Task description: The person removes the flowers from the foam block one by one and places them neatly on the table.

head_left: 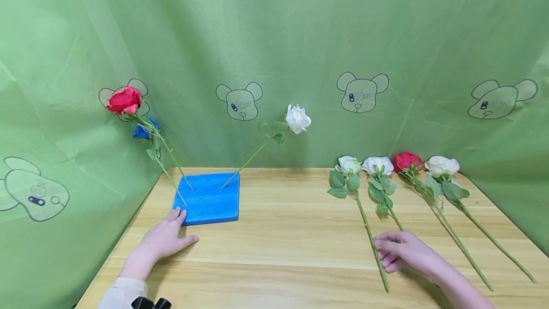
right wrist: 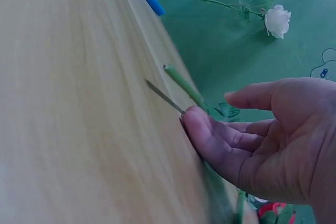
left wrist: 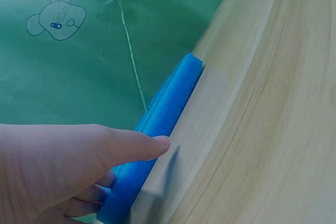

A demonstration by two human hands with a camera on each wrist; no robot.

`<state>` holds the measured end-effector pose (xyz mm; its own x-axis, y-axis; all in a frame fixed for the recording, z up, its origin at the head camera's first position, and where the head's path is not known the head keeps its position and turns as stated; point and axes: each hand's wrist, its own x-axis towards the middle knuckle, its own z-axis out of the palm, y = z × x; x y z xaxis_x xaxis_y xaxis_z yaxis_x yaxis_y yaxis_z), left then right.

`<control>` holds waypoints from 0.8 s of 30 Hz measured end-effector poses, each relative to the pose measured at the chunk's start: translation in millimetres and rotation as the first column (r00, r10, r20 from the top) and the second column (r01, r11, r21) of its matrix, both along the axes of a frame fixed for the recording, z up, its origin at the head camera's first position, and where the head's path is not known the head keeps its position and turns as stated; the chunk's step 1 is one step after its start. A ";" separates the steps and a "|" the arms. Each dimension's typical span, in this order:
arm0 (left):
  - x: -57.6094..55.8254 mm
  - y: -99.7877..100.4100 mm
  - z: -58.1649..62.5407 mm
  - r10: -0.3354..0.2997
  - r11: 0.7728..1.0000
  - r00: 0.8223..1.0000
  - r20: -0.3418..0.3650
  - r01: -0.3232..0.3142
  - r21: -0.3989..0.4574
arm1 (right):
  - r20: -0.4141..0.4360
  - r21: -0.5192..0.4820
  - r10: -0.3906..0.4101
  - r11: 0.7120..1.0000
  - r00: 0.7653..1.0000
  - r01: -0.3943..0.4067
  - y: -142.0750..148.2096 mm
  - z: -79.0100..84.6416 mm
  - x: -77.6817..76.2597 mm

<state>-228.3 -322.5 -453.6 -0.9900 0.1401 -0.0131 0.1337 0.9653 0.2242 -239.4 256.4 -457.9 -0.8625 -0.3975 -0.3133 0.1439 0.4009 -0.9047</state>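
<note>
My left hand [head_left: 162, 237] rests at the near left corner of a blue foam board [head_left: 210, 204], fingertips on its edge and thumb spread apart. In the left wrist view the thumb lies across the side of the board [left wrist: 173, 93]. My right hand [head_left: 403, 252] is beside the lower stem of a greenish-white rose [head_left: 349, 165] lying on the table. In the right wrist view a gap shows between the thumb and the bent index finger, with the green stem [right wrist: 181, 83] near it; whether they touch is unclear.
A red rose [head_left: 124, 100], a blue rose [head_left: 143, 130] and a white rose [head_left: 298, 118] stand tilted in the board. Right of the greenish-white rose lie a white rose [head_left: 377, 166], a red rose [head_left: 406, 161] and a cream rose [head_left: 442, 166]. A green curtain [head_left: 274, 37] hangs behind.
</note>
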 end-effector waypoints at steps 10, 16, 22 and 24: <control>-1.8 -3.0 -1.8 -0.001 1.000 1.000 -0.001 0.001 0.015 | -0.155 0.259 0.012 0.965 0.988 0.029 -5.1 26.3 1.1; -2.3 -2.7 1.7 0.002 1.000 1.000 -0.001 -0.002 0.021 | -0.277 0.421 0.037 0.903 0.960 0.087 -18.8 47.4 -1.6; 0.1 -1.4 4.1 0.010 1.000 1.000 0.006 -0.011 0.024 | -0.343 0.429 0.085 0.900 0.935 0.076 -36.6 57.9 -9.1; 0.3 -1.7 4.1 0.009 1.000 1.000 0.004 -0.009 0.027 | -0.383 0.446 0.111 0.892 0.917 0.078 -42.4 59.5 -12.5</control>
<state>-228.0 -324.1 -449.5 -0.9912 0.1314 -0.0135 0.1239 0.9601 0.2506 -251.9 214.0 -398.3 -0.9444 -0.3129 -0.1008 -0.1904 0.7705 -0.6083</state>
